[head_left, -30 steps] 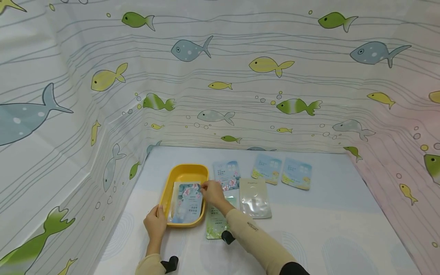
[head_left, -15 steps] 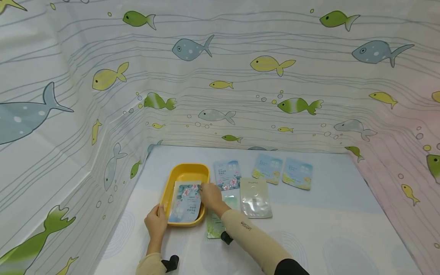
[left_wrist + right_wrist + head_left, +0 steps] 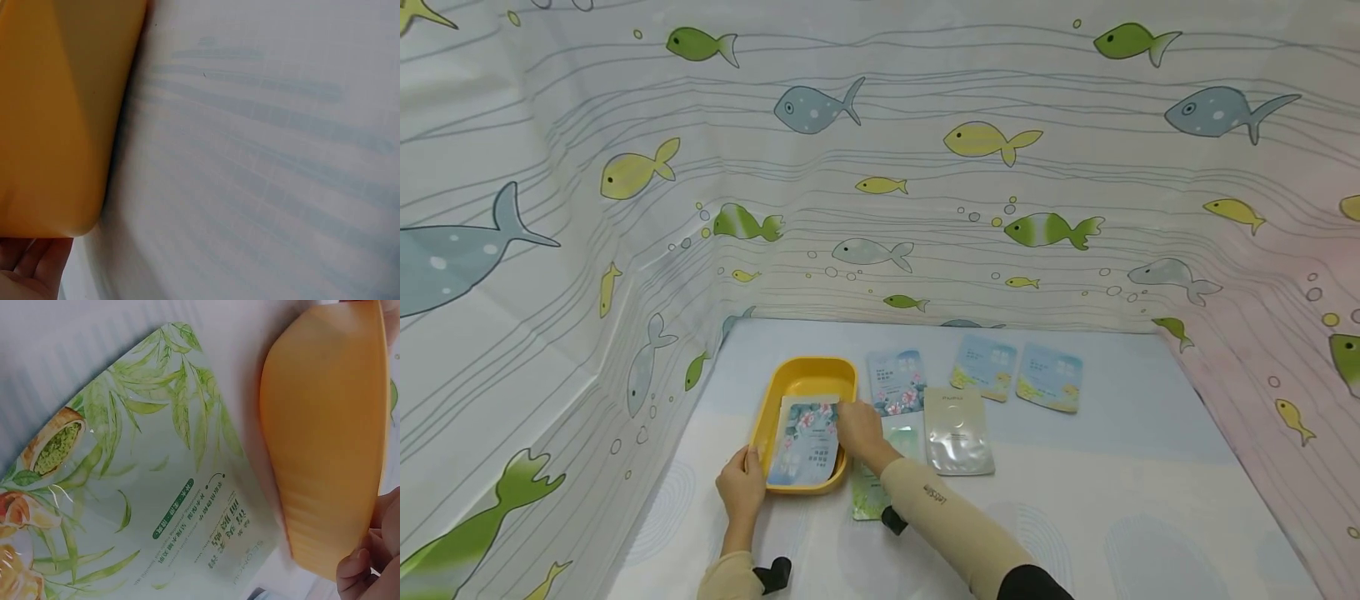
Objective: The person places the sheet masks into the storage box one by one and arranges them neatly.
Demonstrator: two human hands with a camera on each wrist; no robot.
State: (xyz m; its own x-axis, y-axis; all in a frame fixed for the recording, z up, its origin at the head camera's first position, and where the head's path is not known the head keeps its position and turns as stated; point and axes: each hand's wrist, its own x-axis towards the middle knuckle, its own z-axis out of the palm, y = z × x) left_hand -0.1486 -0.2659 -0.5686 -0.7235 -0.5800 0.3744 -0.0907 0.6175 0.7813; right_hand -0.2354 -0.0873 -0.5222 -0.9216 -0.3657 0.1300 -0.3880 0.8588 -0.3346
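Observation:
A yellow tray (image 3: 814,372) sits at the left of the table. My left hand (image 3: 742,485) holds its near left edge, thumb up at the rim; in the left wrist view, fingers (image 3: 47,265) show at the tray's end. Inside lies a face mask packet with pink flowers (image 3: 808,450), on top of a paler packet (image 3: 783,414). My right hand (image 3: 861,429) reaches over the tray's right rim and pinches the flowered packet's upper right edge. Under the right forearm lies a green leafy face mask packet (image 3: 162,487), partly covered in the head view.
Right of the tray lie another flowered packet (image 3: 897,382), a silver-beige packet (image 3: 957,433), and two light blue packets (image 3: 983,367) farther back. A fish-print cloth (image 3: 880,217) walls the white table (image 3: 1112,483) at the back and sides.
The right hand and the flowered packet have shifted slightly left within the tray. The left hand stays on the tray's edge.

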